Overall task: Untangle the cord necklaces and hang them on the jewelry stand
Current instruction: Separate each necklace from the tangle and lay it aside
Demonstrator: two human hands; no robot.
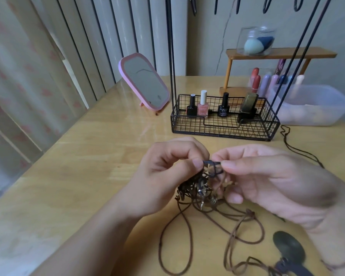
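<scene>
Both my left hand [167, 168] and right hand [267, 176] pinch one dark cord loop [212, 163] above the tangle [199, 192]. Cords look light, limp and snag-prone; best held near the knots.

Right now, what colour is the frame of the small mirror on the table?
Pink. The mirror frame shows best in the head view, left of the wire basket.

Left hand [163, 172]: raised in mid-frame, thumb and forefinger pinched together, other fingers [179, 146] curled.
Right hand [267, 176]: facing it, thumb and forefinger tips pinched, nearly meeting the left's.
Forearms: both bare, entering from below.
</scene>
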